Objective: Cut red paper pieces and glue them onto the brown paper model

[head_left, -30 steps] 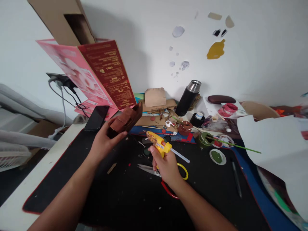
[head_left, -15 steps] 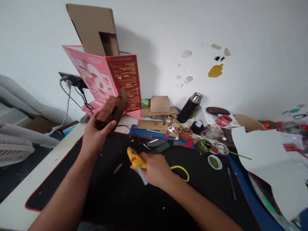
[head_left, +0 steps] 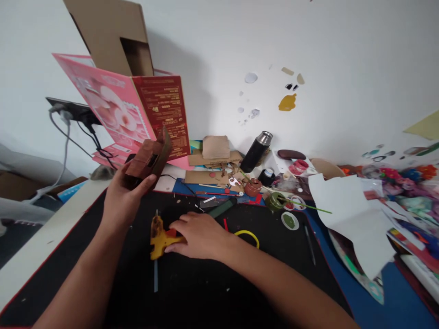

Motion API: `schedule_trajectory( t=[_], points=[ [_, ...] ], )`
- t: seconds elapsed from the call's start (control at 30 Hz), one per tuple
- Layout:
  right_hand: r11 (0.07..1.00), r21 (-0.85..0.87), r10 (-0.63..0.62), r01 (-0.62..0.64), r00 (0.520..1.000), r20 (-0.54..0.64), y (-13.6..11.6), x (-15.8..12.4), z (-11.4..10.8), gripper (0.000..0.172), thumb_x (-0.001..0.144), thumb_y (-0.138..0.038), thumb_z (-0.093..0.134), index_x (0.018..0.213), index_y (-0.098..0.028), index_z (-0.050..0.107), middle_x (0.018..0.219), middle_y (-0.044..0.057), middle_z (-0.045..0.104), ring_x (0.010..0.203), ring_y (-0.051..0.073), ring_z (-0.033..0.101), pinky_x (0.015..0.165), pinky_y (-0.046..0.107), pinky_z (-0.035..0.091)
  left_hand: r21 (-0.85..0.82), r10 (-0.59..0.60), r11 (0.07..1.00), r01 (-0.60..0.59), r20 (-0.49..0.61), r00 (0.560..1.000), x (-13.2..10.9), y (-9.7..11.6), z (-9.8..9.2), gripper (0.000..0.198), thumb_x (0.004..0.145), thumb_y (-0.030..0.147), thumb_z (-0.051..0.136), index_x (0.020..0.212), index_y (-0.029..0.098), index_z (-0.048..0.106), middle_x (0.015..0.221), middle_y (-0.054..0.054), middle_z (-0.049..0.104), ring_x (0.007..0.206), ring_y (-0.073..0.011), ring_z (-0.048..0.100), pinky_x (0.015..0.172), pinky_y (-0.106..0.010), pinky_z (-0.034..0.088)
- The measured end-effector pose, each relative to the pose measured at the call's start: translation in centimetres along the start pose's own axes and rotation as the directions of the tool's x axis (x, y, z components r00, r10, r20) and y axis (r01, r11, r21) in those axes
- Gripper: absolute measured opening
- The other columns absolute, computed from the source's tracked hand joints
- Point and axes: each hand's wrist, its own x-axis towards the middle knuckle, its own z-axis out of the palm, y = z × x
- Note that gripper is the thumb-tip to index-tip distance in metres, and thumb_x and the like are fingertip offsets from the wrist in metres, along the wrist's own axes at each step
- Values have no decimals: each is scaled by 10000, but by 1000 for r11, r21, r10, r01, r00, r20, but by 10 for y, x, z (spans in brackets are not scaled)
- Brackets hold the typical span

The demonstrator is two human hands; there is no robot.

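My left hand [head_left: 126, 194] grips a brown-painted cardboard piece [head_left: 146, 157] with a greenish curved edge, raised above the left of the black mat and in front of the pink box. My right hand [head_left: 199, 235] is closed about the handle of a yellow hot glue gun [head_left: 157, 240]. The gun lies low over the mat, nozzle pointing away from me, with a translucent glue stick [head_left: 156, 275] out of its back end. Part of the handle is hidden by my fingers. Near my right wrist a yellow loop [head_left: 248, 234] shows.
A tall pink and red box [head_left: 161, 105] stands at the back left by a power strip [head_left: 73, 109]. Cardboard scraps, a black thermos [head_left: 256, 151], brown and green paint jars [head_left: 274, 201] and a paint lid [head_left: 290, 221] line the back. A pen [head_left: 309, 244] lies right.
The glue gun has turned in my right hand's hold, its nozzle now pointing away, and moved left and lower. My left hand still holds the cardboard piece. The view has shifted right.
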Motion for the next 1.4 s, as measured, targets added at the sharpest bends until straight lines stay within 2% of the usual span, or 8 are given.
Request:
schedule_trajectory(
  t=[0.07,0.13,0.27,0.4,0.53,0.73,1.2,1.4],
  points=[
    [998,48,49,-46,997,-54,8,-13,-5,365,1054,-489,660,1235,-182,742,1156,101,800,1089,243,735,901,337,541,-41,-48,998,47,-2,999,-2,4,1,741,731,493,861,1362,164,657,1318,-146,761,1221,-353,713,1141,-571,506],
    [984,86,164,-156,982,-90,21,-31,-13,255,1053,-389,688,1190,-185,758,1136,92,811,1040,224,746,875,323,524,-66,-81,995,81,9,997,-4,9,3,754,705,484,865,1354,159,662,1306,-143,762,1219,-353,709,1151,-573,494],
    [902,111,427,-418,901,-81,49,-69,-31,134,1033,-335,710,1037,-225,786,907,31,817,814,194,742,719,295,458,-3,-107,994,107,39,994,-11,14,8,756,695,495,863,1340,153,667,1258,-142,772,1169,-347,722,1087,-539,550],
    [842,89,536,-532,844,-32,67,-95,-39,80,1000,-283,739,1038,-229,784,904,29,813,824,203,738,696,288,418,12,-112,994,112,98,989,-17,14,14,799,712,529,858,1386,159,641,1274,-139,767,1177,-354,714,1078,-540,553],
    [855,45,515,-516,857,40,71,-101,-34,194,975,-316,777,1149,-232,764,963,41,808,864,219,742,698,289,412,32,-124,992,120,138,983,-21,14,20,769,715,518,864,1363,165,649,1252,-124,781,1155,-345,722,1044,-509,575],
    [897,27,438,-441,897,61,71,-97,-26,370,960,-346,797,1295,-223,698,977,49,800,918,242,750,733,298,422,55,-117,993,108,209,971,-25,12,23,754,754,534,842,1383,166,650,1285,-121,774,1164,-334,724,1041,-481,576],
    [879,101,460,-466,884,78,80,-94,-25,260,941,-280,812,1162,-210,694,919,21,761,834,194,700,679,287,365,93,-129,990,110,235,963,-27,6,26,799,734,581,853,1408,211,633,1309,-110,772,1199,-353,721,1066,-514,567],
    [823,333,476,-459,879,34,80,-93,-28,128,920,-160,795,995,-198,698,859,-10,734,766,143,643,690,261,398,138,-156,982,127,225,962,-28,5,27,826,698,617,849,1377,196,637,1278,-123,777,1181,-370,722,1062,-545,556]
  ],
)
